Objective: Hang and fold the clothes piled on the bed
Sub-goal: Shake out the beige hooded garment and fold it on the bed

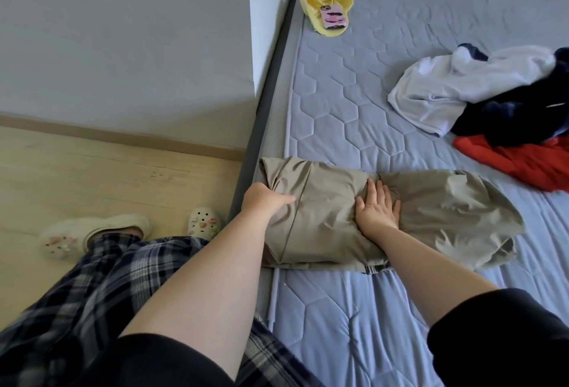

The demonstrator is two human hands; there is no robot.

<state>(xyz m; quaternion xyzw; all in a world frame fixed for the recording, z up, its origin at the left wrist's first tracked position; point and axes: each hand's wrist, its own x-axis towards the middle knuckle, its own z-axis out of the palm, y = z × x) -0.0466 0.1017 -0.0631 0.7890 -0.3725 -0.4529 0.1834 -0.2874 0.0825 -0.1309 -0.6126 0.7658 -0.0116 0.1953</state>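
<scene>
A beige garment (332, 226) lies partly folded across the near left part of the grey quilted bed (354, 103). My left hand (266, 198) grips a fold of it at its left end, by the bed's edge. My right hand (377, 208) presses flat on its middle, fingers straight. At the right of the bed lies a pile of clothes: a white piece (446, 88), a dark navy piece (517, 115) and a red piece (523, 162).
A yellow cloth (320, 4) with a pink phone (334, 17) on it lies at the far left of the bed. A grey wall block (138, 32) stands left of the bed. My feet in white clogs (92, 232) stand on the wooden floor (107, 171).
</scene>
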